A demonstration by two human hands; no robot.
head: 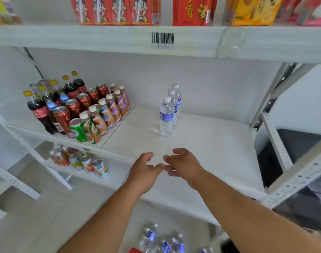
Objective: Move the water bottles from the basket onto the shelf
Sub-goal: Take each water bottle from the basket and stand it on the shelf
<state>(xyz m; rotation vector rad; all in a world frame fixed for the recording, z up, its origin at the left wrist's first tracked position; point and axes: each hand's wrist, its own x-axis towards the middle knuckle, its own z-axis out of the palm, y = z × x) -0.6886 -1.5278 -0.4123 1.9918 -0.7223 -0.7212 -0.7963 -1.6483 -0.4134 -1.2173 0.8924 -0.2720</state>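
Observation:
Three clear water bottles with blue labels stand in a row on the white middle shelf [201,143], the nearest one [166,116] in front, the others [174,105] behind it. My left hand [145,170] and my right hand [183,164] hover side by side over the shelf's front part, just short of that row. Both hold nothing and their fingers are loosely curled, fingertips almost meeting. Several more water bottles [165,241] lie at the bottom edge of the view, beside a red rim piece [135,250] of what may be the basket.
Cola bottles, brown cans, a green can [77,129] and coffee bottles crowd the shelf's left part. Cans lie on the lower shelf [94,166]. Red and yellow cartons stand on the top shelf, above a barcode label [162,39]. A metal upright [269,99] bounds the right.

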